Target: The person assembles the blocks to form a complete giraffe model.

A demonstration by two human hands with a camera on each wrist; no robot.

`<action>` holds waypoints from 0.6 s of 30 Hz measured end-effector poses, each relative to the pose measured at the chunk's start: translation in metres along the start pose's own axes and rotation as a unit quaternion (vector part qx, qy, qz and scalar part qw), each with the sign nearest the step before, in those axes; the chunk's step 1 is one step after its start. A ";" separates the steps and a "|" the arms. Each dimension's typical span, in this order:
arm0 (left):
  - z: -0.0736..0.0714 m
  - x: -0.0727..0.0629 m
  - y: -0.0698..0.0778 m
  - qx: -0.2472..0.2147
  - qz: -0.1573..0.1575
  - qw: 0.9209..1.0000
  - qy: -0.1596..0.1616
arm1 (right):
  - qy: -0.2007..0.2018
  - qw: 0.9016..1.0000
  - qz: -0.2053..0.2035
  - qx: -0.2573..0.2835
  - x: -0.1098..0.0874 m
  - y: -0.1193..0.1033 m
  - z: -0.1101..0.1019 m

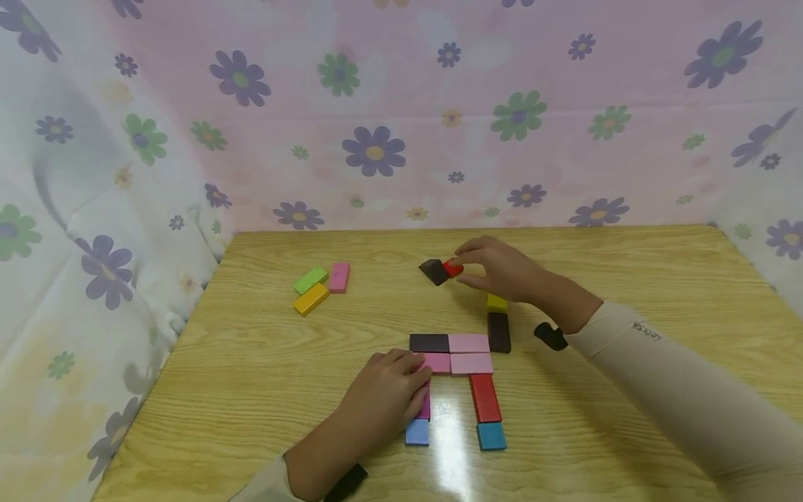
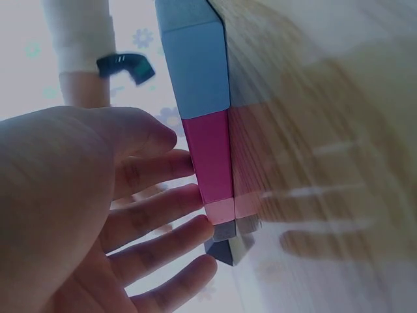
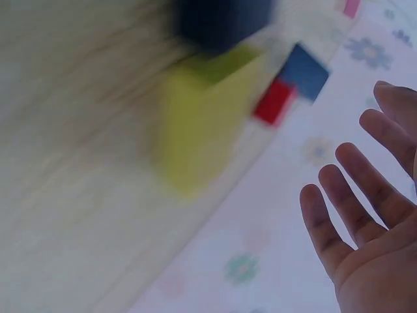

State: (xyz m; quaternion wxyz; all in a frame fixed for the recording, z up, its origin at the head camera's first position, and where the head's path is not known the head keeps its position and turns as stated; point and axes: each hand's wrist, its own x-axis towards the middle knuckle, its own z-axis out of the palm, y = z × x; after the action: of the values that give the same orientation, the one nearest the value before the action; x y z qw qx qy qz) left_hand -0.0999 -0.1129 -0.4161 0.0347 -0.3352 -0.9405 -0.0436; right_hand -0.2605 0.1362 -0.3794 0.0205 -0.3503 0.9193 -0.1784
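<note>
My left hand (image 1: 389, 387) rests beside the laid-out blocks, its loosely bent fingers at a pink block (image 1: 438, 362) and a magenta block (image 1: 424, 408). In the left wrist view its fingertips lie along the side of the magenta block (image 2: 210, 156). My right hand (image 1: 498, 265) is over the far part of the table, thumb and fingers around a small red block (image 1: 452, 268) that adjoins a black pointed block (image 1: 433, 272). In the right wrist view the fingers are spread, apart from the red block (image 3: 273, 103). A yellow block (image 1: 498, 302) sits below that hand.
Light pink (image 1: 472, 363), black (image 1: 429, 342), long red (image 1: 486, 397), light blue (image 1: 417, 432) and teal (image 1: 492, 436) blocks form a figure. Green (image 1: 311, 280), orange (image 1: 311, 299) and pink (image 1: 339, 277) blocks lie far left. Flowered cloth (image 1: 376, 188) borders the wooden table (image 1: 238, 390).
</note>
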 end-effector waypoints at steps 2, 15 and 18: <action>0.000 0.000 -0.001 0.000 0.004 1.000 0.010 | -0.006 1.000 -0.013 0.004 0.014 -0.010 0.003; 0.004 0.000 -0.003 0.017 0.021 0.999 0.038 | -0.094 0.994 -0.052 0.022 0.098 -0.068 0.040; 0.003 -0.001 -0.004 0.021 0.023 0.999 0.037 | -0.117 0.992 -0.047 0.013 0.112 -0.081 0.048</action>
State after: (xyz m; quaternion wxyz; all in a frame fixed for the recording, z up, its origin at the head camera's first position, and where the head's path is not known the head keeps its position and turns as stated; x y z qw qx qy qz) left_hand -0.1020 -0.1162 -0.4192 0.0780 -0.3542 -0.9312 -0.0353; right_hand -0.2856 -0.0084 -0.3868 0.1246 -0.4116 0.8904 -0.1490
